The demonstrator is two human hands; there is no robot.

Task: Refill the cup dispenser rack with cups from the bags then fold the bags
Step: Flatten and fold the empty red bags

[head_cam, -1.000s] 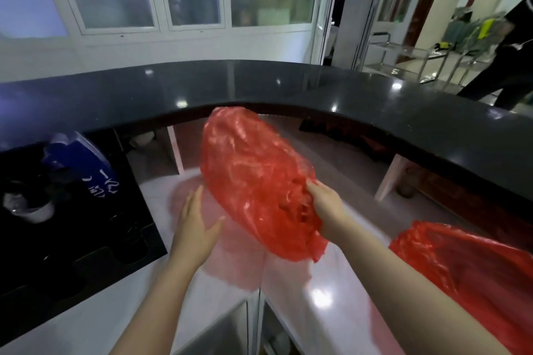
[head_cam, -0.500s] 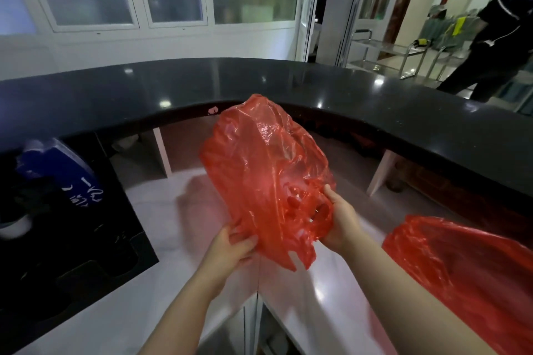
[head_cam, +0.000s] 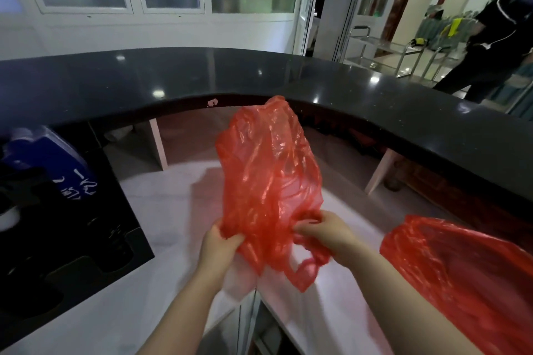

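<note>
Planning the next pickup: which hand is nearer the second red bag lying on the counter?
Right. The right hand grips the held bag just beside the second bag; the left hand grips the held bag's far side.

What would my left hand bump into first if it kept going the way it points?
The left hand already grips the red bag; beyond that, probably the black counter, though depth is unclear.

Bag (head_cam: 268,181) held above white counter (head_cam: 173,204), mid-span. Second bag (head_cam: 461,274) on counter's right end. Raised ledge (head_cam: 403,112) behind both.
</note>
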